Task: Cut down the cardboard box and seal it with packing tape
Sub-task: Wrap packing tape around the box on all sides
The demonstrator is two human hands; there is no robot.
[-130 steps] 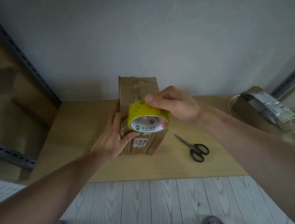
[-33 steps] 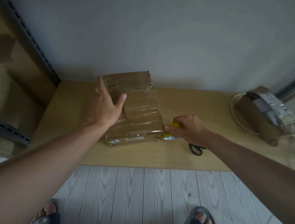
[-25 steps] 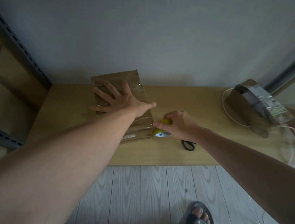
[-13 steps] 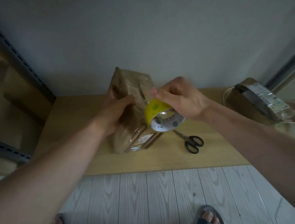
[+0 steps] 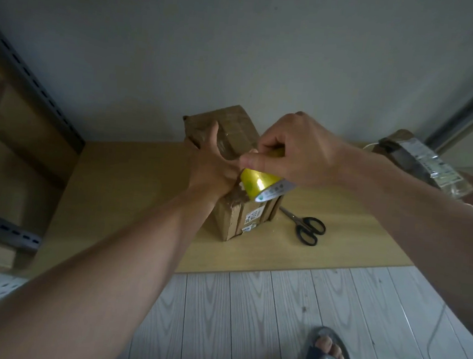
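Standing on end near the middle of the pale wooden tabletop (image 5: 131,187), the worn brown cardboard box (image 5: 241,139) is steadied by the left hand (image 5: 216,166), which is pressed against its upper face with fingers spread over the glossy taped surface. A yellow roll of packing tape (image 5: 257,185) is gripped in the right hand (image 5: 297,153), thumb and fingers closed around it, and is held against the box's near top edge. Black-handled scissors (image 5: 304,226) are seen lying flat on the tabletop just right of the box, untouched. A second wrapped brown parcel (image 5: 419,164) is placed at the far right edge.
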